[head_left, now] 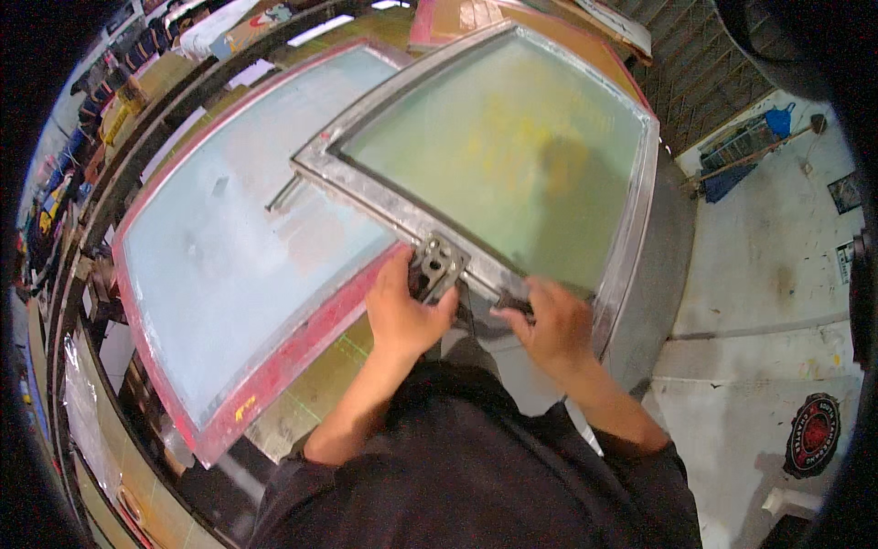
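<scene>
A metal-framed screen (626, 261) with greenish, yellow-stained mesh is tilted in front of me. At its near rail sits a metal clamp bracket (439, 259) with round holes. My left hand (398, 311) is closed around the left side of this bracket, thumb near its lower edge. To the right, my right hand (558, 325) is closed at the same rail, thumb and fingers around a small dark part that they mostly hide. Partly under the metal frame lies a second screen (265, 229) with pale blue mesh and a red, worn frame.
A long dark rail (91, 210) curves along the left, with cluttered goods beyond it. Another orange-brown screen (585, 55) stands at the back. On the right is a pale wall (759, 284) with a round dark sign (812, 435) and hanging blue items (732, 178).
</scene>
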Demonstrator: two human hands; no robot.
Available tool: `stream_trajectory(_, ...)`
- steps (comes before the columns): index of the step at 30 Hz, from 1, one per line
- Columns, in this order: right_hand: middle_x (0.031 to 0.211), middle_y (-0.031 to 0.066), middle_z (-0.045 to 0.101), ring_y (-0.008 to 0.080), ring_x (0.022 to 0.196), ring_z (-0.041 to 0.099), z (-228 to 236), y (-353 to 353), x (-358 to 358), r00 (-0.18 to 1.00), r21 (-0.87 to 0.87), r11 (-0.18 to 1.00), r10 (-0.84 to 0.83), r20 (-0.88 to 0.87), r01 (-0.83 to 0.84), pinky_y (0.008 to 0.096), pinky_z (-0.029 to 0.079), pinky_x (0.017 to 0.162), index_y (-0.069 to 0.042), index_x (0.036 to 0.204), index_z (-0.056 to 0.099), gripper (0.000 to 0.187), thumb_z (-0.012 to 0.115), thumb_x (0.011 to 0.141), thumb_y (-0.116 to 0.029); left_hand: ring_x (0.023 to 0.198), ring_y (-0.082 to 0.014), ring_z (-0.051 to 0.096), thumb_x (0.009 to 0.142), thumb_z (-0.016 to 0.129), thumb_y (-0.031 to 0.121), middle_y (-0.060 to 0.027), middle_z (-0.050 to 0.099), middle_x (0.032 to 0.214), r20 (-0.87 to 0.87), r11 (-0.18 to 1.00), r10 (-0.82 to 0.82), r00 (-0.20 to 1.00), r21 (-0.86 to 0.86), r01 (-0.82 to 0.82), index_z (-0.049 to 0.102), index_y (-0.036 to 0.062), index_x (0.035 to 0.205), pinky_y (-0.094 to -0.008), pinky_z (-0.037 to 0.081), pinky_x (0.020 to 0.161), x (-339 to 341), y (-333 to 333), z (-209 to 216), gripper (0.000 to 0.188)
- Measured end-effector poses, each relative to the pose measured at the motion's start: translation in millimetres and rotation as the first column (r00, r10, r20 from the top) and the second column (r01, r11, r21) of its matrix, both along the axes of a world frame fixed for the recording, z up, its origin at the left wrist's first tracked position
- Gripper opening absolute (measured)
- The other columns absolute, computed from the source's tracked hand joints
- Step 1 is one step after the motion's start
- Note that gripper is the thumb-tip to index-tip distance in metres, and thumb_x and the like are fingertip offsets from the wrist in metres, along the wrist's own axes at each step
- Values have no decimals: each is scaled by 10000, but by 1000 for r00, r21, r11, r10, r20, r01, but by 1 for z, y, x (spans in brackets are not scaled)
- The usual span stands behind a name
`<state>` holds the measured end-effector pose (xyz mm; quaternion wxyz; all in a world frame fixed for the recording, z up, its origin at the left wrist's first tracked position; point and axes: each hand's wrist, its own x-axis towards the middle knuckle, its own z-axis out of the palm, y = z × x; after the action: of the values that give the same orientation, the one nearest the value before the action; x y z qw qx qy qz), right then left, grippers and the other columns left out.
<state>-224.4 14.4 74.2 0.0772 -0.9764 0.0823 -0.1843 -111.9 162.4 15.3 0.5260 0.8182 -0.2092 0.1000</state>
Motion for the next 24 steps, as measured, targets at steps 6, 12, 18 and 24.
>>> stream_trajectory(6, 858, 193, 604, 360, 771, 596, 48, -13, 23, 969, 108, 985, -104, -225, 131, 423, 468, 665, 0, 889, 584, 369, 620, 816, -359, 882, -331, 618, 586, 765, 195, -192, 622, 953, -2, 999, -22, 1000, 50, 22, 552, -11, 1079, -388, 491, 783, -1, 4, 13, 575)
stream_trajectory(12, 765, 158, 604, 287, 690, 587, 28, -22, 44, 993, 417, 903, 121, -8, -107, 352, 446, 620, -21, 984, 622, 239, 610, 826, -200, 853, -323, 622, 585, 759, 174, -185, 620, 929, -22, 999, -36, 999, 34, 37, 549, -6, 1084, -374, 497, 753, -3, 5, 17, 571)
stream_trajectory(18, 704, 127, 580, 228, 622, 552, 24, -19, 68, 973, 389, 897, 232, -6, -212, 303, 424, 577, -40, 906, 668, 166, 667, 771, -136, 784, -341, 600, 581, 735, 183, -164, 595, 858, 53, 1000, -26, 998, 11, 25, 534, 12, 1071, -393, 492, 675, -1, 3, 12, 556)
stream_trajectory(24, 650, 102, 542, 218, 573, 520, 21, -30, 81, 939, 312, 892, 343, 5, -327, 300, 396, 529, -59, 873, 682, 157, 701, 730, -121, 785, -335, 604, 575, 734, 187, -160, 598, 875, 6, 1000, -22, 1000, -13, 22, 534, 14, 1071, -388, 496, 672, -3, 3, 11, 563)
